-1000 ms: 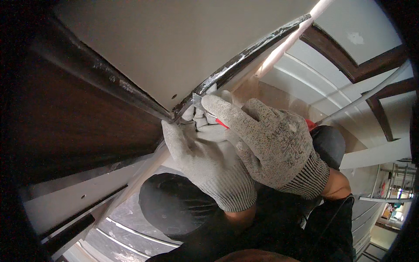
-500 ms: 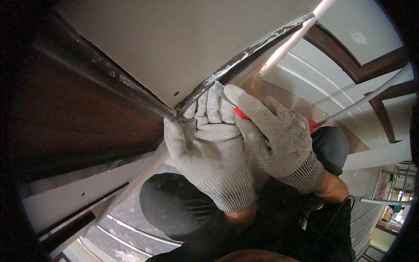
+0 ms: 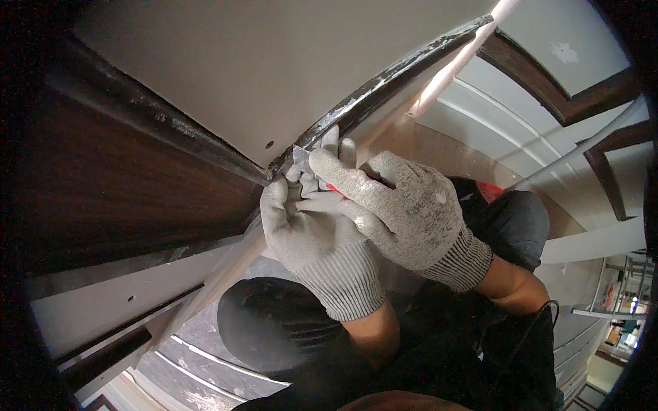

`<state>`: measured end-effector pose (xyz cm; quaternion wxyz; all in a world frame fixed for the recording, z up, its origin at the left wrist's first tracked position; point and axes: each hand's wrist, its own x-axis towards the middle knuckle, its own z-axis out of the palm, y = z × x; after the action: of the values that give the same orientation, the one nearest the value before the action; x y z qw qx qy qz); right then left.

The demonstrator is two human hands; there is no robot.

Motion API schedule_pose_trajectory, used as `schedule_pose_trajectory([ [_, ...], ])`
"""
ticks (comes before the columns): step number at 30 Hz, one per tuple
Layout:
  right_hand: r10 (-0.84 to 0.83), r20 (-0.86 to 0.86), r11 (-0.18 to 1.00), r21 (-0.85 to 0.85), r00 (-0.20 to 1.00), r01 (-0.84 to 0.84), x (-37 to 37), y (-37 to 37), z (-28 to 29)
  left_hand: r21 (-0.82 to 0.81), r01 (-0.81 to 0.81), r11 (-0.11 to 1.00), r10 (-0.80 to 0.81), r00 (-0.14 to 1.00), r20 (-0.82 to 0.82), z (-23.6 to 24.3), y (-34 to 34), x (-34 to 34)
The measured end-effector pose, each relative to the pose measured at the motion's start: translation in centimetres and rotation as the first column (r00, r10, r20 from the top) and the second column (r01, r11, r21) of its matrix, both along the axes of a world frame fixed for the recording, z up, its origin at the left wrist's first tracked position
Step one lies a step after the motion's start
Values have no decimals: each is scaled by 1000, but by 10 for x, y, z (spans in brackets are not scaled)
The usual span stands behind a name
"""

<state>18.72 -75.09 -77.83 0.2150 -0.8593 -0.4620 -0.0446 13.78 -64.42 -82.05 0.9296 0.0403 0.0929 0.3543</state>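
Both of my hands wear grey knitted gloves. My right hand (image 3: 415,212) is closed around a small scraper with a flat metal blade (image 3: 301,159); only a bit of its red handle (image 3: 334,188) shows between the fingers. The blade lies at the dark edge strip (image 3: 391,82), close to the corner where the strip meets a dark brown board. Flakes of white residue mark this strip. Palm up and cupped, my left hand (image 3: 315,236) is open just below the blade, its fingertips by the strip and partly hidden behind my right hand.
A large pale panel (image 3: 274,68) borders the strip above. Dark brown boarding (image 3: 151,185) stands at left. Brown-trimmed white panels (image 3: 562,96) and a pale pipe (image 3: 579,151) are at right. My bent knees (image 3: 267,329) flank the hands. Scaffolding (image 3: 620,288) stands farther off.
My right hand has moved left with the scraper, along the strip toward the corner. My left hand has shifted slightly left, and the right now overlaps its fingers.
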Motion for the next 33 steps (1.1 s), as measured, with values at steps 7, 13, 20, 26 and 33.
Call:
schedule_pose_trajectory([
  [7,-23,43,998,55,999,20,2,-5,-6,8,-13,1000,14,995,-99,2,0,3],
  [13,68,31,998,-21,997,-67,2,-3,0,-9,27,1000,-26,997,74,1,3,3],
  [20,-2,4,996,94,1000,1,0,-2,5,-127,42,991,-36,998,50,-1,8,7],
  [26,58,32,998,6,998,-58,-1,-5,2,-26,56,998,-55,998,11,-1,6,3],
  [33,-21,66,992,122,998,13,4,-6,-10,110,37,993,-46,996,78,-6,7,5],
])
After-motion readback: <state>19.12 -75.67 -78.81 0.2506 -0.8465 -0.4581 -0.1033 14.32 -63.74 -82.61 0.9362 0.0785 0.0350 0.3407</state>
